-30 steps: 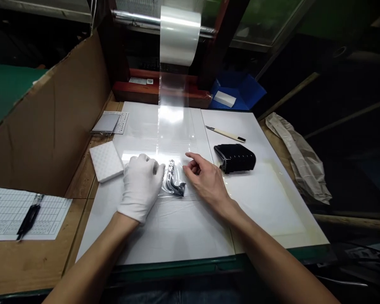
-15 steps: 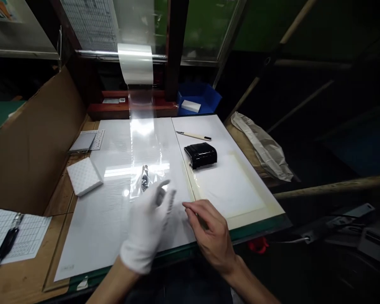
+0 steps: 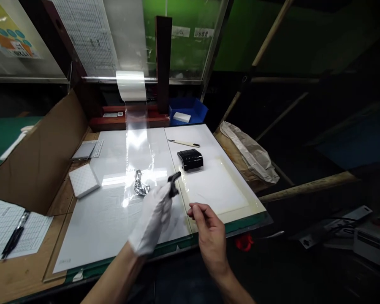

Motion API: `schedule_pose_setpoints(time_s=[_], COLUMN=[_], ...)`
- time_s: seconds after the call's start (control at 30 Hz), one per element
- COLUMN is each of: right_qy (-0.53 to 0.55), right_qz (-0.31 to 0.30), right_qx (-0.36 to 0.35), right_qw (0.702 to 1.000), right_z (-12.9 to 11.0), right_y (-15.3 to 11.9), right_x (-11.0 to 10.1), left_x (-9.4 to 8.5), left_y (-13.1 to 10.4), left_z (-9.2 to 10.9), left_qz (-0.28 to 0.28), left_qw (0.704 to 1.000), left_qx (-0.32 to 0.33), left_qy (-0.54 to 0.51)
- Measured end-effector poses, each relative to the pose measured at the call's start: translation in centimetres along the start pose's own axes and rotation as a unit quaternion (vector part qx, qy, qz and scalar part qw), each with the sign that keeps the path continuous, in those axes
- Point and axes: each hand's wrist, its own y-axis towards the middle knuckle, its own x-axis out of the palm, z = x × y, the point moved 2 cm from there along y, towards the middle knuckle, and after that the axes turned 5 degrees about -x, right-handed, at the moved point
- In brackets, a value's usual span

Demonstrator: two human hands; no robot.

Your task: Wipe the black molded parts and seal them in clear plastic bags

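Observation:
My left hand (image 3: 153,217), in a white glove, grips a small black part (image 3: 174,184) that sticks up above its fingers. My bare right hand (image 3: 209,230) is beside it, thumb and fingertips pinched together; whatever may lie between them is too small to make out. A shiny dark piece (image 3: 138,183) lies under the end of a clear film strip (image 3: 136,145), left of the gloved hand. Beyond both hands a glossy black part (image 3: 191,159) rests on the white board (image 3: 221,185).
A knife (image 3: 184,143) lies behind the black part. The film roll (image 3: 131,85) hangs at the back, near a blue bin (image 3: 198,112). On the left are a white pad (image 3: 84,180), a cardboard wall (image 3: 47,147), and a pen (image 3: 15,236) on paper.
The view has shifted. My left hand has turned, and the black part now shows clearly in it. The right hand stays pinched, a little more upright.

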Motion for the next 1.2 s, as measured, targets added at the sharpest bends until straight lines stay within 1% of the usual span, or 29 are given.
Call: schedule_pose_setpoints(time_s=[0.03, 0.07, 0.13, 0.2, 0.23, 0.3, 0.37, 0.43, 0.47, 0.53, 0.6, 0.67, 0.7, 0.77, 0.8, 0.83, 0.87, 0.9, 0.93, 0.97, 1.0, 1.03, 1.07, 1.1, 1.13, 1.17, 1.2], right_qy=[0.022, 0.047, 0.090, 0.102, 0.097, 0.069, 0.046, 0.043, 0.048, 0.051, 0.031, 0.001, -0.014, -0.043, -0.071, -0.107, -0.153, -0.200, -0.230, -0.250, -0.256, -0.255, -0.245, -0.225, -0.198, -0.153, -0.131], right_qz=[-0.020, -0.053, -0.142, -0.221, -0.250, -0.291, -0.315, -0.334, -0.344, -0.370, -0.402, -0.454, -0.491, -0.547, -0.550, -0.524, -0.478, -0.424, -0.383, -0.356, -0.345, -0.350, -0.364, -0.381, -0.403, -0.419, -0.406], right_qx=[0.036, 0.072, 0.134, 0.173, 0.188, 0.211, 0.232, 0.253, 0.262, 0.276, 0.274, 0.247, 0.214, 0.110, 0.039, -0.032, -0.097, -0.142, -0.164, -0.173, -0.172, -0.169, -0.166, -0.156, -0.138, -0.098, -0.056], right_qw=[0.999, 0.995, 0.977, 0.954, 0.945, 0.931, 0.919, 0.907, 0.900, 0.886, 0.873, 0.856, 0.844, 0.829, 0.831, 0.844, 0.860, 0.872, 0.880, 0.884, 0.886, 0.886, 0.883, 0.883, 0.883, 0.890, 0.903], right_z=[-0.5, -1.1, -2.2, -3.1, -3.3, -3.6, -3.5, -3.5, -3.5, -3.9, -4.5, -5.3, -5.7, -6.6, -6.9, -7.2, -7.4, -7.6, -7.6, -7.5, -7.3, -6.9, -6.3, -5.7, -5.0, -4.5, -4.2], right_y=[-0.2, -0.3, -0.6, -1.1, -1.3, -1.9, -2.6, -3.3, -3.6, -4.0, -3.9, -3.0, -2.3, -0.1, 1.3, 2.7, 3.9, 4.9, 5.5, 5.7, 5.5, 5.0, 4.4, 3.8, 3.3, 2.9, 2.6], right_x=[0.1, 0.3, 1.2, 2.4, 3.0, 4.1, 5.3, 6.4, 6.9, 8.0, 9.4, 11.5, 13.0, 17.2, 19.6, 22.3, 24.9, 27.3, 29.5, 31.1, 32.1, 32.3, 31.6, 30.2, 28.0, 25.3, 22.2], left_x=[-1.2, -2.4, -4.7, -6.7, -7.5, -9.0, -10.3, -11.5, -12.0, -13.2, -14.8, -16.5, -17.4, -19.1, -19.8, -20.3, -20.5, -20.5, -20.3, -20.0, -19.4, -18.9, -18.3, -17.8, -17.4, -16.9, -16.5], left_y=[-2.1, -4.0, -7.3, -9.6, -10.5, -11.7, -12.6, -13.3, -13.6, -14.3, -15.1, -15.9, -16.2, -16.8, -17.0, -17.1, -17.1, -17.0, -16.8, -16.5, -16.0, -15.3, -14.7, -14.0, -13.4, -12.9, -12.4], left_z=[-0.7, -1.4, -2.8, -4.1, -4.7, -5.6, -6.3, -6.4, -6.3, -6.0, -5.6, -5.5, -5.7, -6.2, -6.4, -6.5, -6.4, -6.2, -5.9, -5.6, -5.2, -4.8, -4.5, -4.3, -4.1, -4.1, -4.0], left_qz=[0.000, 0.020, 0.065, 0.099, 0.104, 0.090, 0.058, 0.031, 0.027, 0.046, 0.096, 0.168, 0.206, 0.282, 0.317, 0.350, 0.380, 0.404, 0.418, 0.421, 0.409, 0.387, 0.369, 0.363, 0.356, 0.352, 0.345], left_qw=[0.999, 0.992, 0.965, 0.939, 0.934, 0.937, 0.945, 0.950, 0.954, 0.970, 0.986, 0.985, 0.979, 0.959, 0.947, 0.935, 0.922, 0.911, 0.902, 0.897, 0.897, 0.897, 0.891, 0.880, 0.868, 0.858, 0.849], left_qx=[-0.019, -0.056, -0.122, -0.153, -0.151, -0.134, -0.114, -0.097, -0.092, -0.085, -0.063, -0.021, -0.002, 0.027, 0.039, 0.049, 0.061, 0.075, 0.087, 0.105, 0.132, 0.173, 0.217, 0.254, 0.287, 0.312, 0.330], left_qy=[-0.036, -0.112, -0.225, -0.293, -0.307, -0.309, -0.301, -0.294, -0.286, -0.225, -0.125, -0.034, -0.006, 0.020, 0.023, 0.026, 0.033, 0.045, 0.062, 0.085, 0.105, 0.128, 0.154, 0.173, 0.192, 0.209, 0.224])
